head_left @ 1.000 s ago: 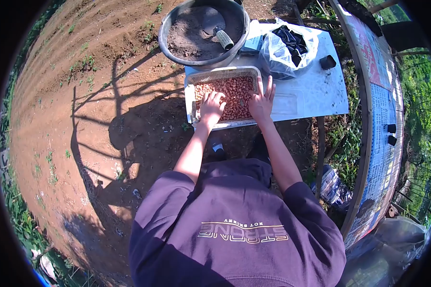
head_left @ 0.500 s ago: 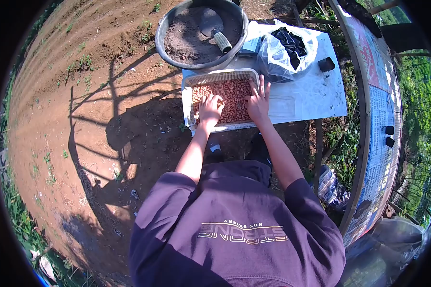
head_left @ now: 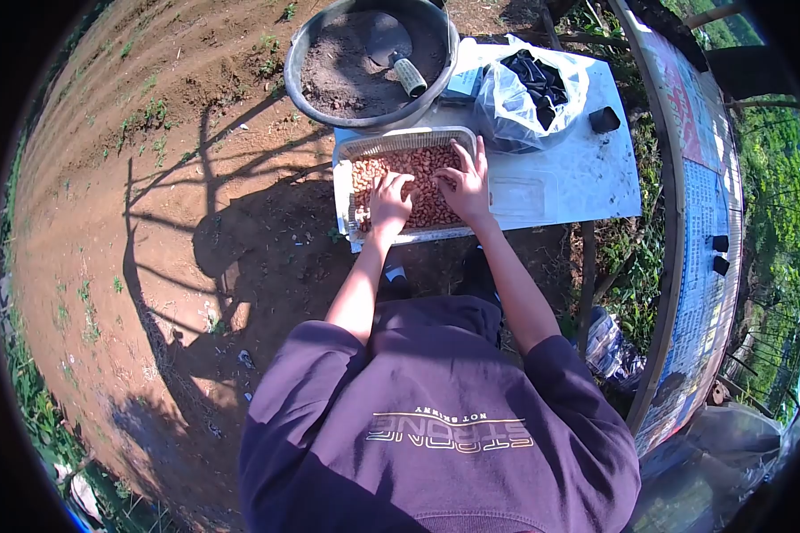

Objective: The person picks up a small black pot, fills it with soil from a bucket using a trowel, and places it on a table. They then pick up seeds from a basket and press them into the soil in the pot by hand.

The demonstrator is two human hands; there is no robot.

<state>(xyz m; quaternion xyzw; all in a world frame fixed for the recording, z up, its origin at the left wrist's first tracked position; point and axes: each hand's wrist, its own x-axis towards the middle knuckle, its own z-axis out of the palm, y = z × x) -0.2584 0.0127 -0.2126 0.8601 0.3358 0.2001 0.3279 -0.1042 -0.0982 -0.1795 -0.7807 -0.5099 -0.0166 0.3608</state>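
A shallow white plastic basket [head_left: 409, 139] holds a layer of small reddish-brown pieces [head_left: 427, 164]; they look like seeds or nuts, but are too small to name surely. My left hand [head_left: 389, 204] is over the basket's left half, its fingers curled and thumb drawn in close to the pieces. My right hand [head_left: 468, 186] is at the basket's right side, thumb and a finger pinched together while the other fingers extend toward the far right corner. Whatever lies between the fingertips of either hand is too small to make out.
Behind the basket stands a round black tub [head_left: 295, 67] of dark soil with a trowel [head_left: 407, 75]. On the white table [head_left: 587, 182] are a clear bag [head_left: 498, 124] of black pots and a loose black pot [head_left: 604, 120]. A printed panel [head_left: 698, 240] stands at right.
My right hand has moved slightly left over the pieces, and its thumb and finger have come together. My left hand stays in nearly the same place.
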